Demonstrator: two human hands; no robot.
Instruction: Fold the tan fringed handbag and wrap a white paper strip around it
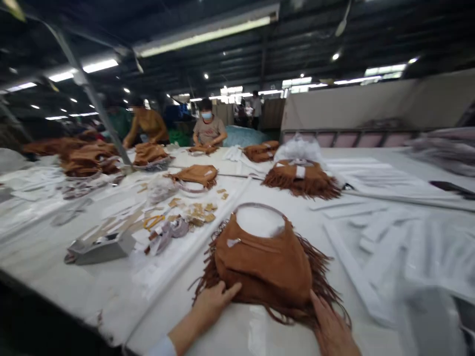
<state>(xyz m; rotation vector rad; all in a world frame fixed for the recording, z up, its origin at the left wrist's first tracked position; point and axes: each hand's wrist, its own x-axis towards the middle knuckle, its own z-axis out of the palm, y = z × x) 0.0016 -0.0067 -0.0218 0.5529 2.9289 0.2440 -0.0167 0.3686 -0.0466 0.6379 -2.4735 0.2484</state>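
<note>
While left hand (212, 302) touches bag (261, 259), underside hidden, right hand (331, 322) likewise, wrist cropped.

Touches fringed brown bag (263, 257) at lower left with left hand (211, 306), at lower right with right hand (330, 321). Has bag lying on white table (85, 284), handle (256, 204) pointing away, grey box (106, 249) to left, white strips (354, 267) to right, co-worker (210, 129) beyond.

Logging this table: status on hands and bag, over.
Left hand on brown fringed bag; right hand at its lower right side. Bag lies on table, handle pointing away. White strips to the right, apart.
</note>
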